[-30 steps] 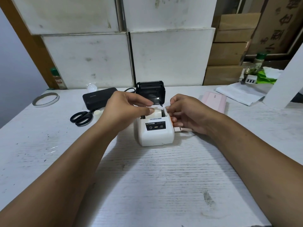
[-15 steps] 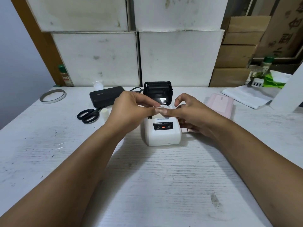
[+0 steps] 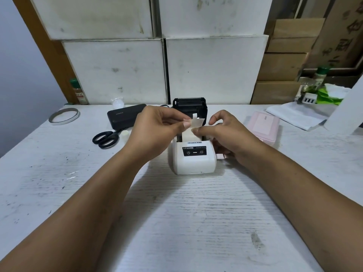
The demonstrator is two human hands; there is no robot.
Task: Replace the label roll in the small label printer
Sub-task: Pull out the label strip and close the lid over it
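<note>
White boxes stacked behind, worn white bench (image 3: 176, 222) in front. Label printer (image 3: 193, 157) sits mid-bench w/ lid open, label roll (image 3: 189, 135) in its bay, axis running left-right. Left hand (image 3: 157, 128) pinches the strip end (image 3: 197, 122), lifted just above the bay; right hand (image 3: 224, 132) presses a fingertip at strip's lower edge, holding nothing. Strip prob. needs pulling fwd toward the front slot; left hand's nearer.

Matt white plastic printer (image 3: 193, 160), paper label (image 3: 197, 122)
</note>
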